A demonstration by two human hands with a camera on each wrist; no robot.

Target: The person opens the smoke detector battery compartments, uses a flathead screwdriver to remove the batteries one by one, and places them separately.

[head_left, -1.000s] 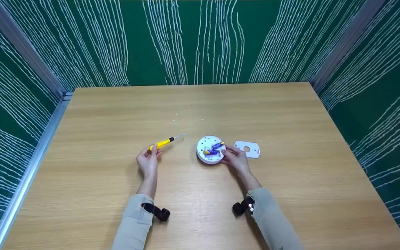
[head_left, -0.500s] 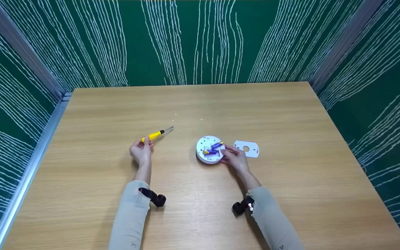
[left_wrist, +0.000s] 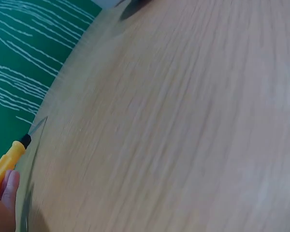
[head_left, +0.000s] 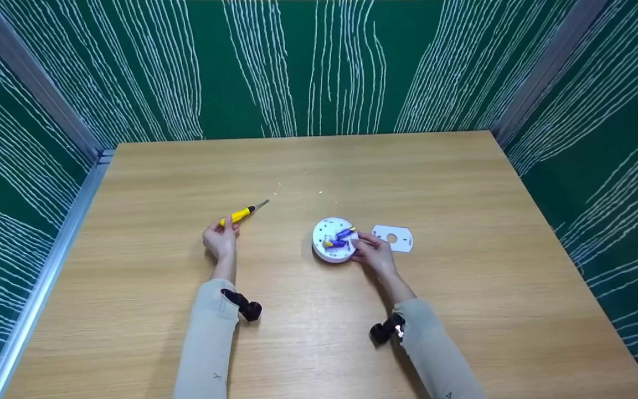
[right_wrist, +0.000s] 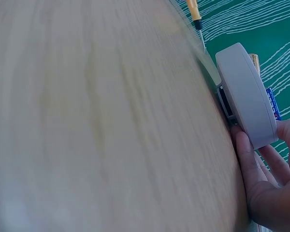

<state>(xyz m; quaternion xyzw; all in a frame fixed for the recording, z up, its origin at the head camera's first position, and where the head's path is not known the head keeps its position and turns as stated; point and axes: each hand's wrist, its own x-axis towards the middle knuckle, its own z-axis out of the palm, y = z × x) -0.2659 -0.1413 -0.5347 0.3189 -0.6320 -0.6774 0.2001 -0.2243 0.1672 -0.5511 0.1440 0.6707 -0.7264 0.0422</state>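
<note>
My left hand (head_left: 221,239) grips the yellow handle of a screwdriver (head_left: 236,216); its black collar and metal shaft point up to the right, above the table. In the left wrist view, the fingers (left_wrist: 10,186) wrap the handle low at the left edge. With thumb and fingers, my right hand (head_left: 377,254) pinches the right edge of a round white device (head_left: 327,227), which looks like a smoke detector. Two blue cylinders with yellow ends, probably batteries (head_left: 334,243), lie on its upper face. The right wrist view shows the device's housing (right_wrist: 246,96) side-on, fingers underneath.
Right of the device lies a flat white plate (head_left: 402,239) with a round central hole, partly behind the right hand. Several tiny pale crumbs (head_left: 320,192) dot the wooden table (head_left: 435,183). Green walls (head_left: 341,66) with white streaks enclose its back and sides.
My left hand has moved left and away from me, carrying the screwdriver farther from the white device. The right hand and the device have stayed in place.
</note>
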